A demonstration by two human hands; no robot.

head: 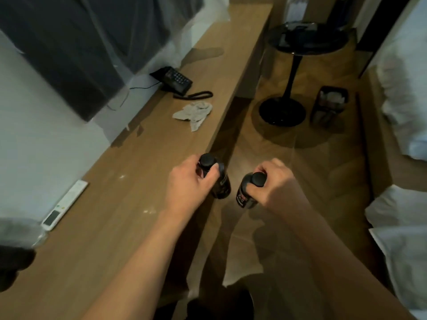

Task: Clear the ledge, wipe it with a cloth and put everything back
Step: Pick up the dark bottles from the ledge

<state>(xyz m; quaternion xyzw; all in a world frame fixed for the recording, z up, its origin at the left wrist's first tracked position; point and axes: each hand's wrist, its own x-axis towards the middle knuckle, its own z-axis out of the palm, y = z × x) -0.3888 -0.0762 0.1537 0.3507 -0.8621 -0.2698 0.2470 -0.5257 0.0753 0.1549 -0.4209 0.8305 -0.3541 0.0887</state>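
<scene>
Wooden ledge [143, 204] carries cloth [193, 112], telephone [175, 80], remote [65, 204].

Nothing here is actually readable tbh. The dark bottle [245, 192] at about 5 o'clock from centre has some pale and pink label print, but it's way too blurry to make out. Same with the phone [175, 80] keypad up at 11 o'clock, just dots.

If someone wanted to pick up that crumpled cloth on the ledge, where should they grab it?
Probably the bunched hump of the cloth, pinched from straight above. It lies limp and flat on the ledge, so its thin edges give little to hold, and the phone crowds its far side.
</scene>
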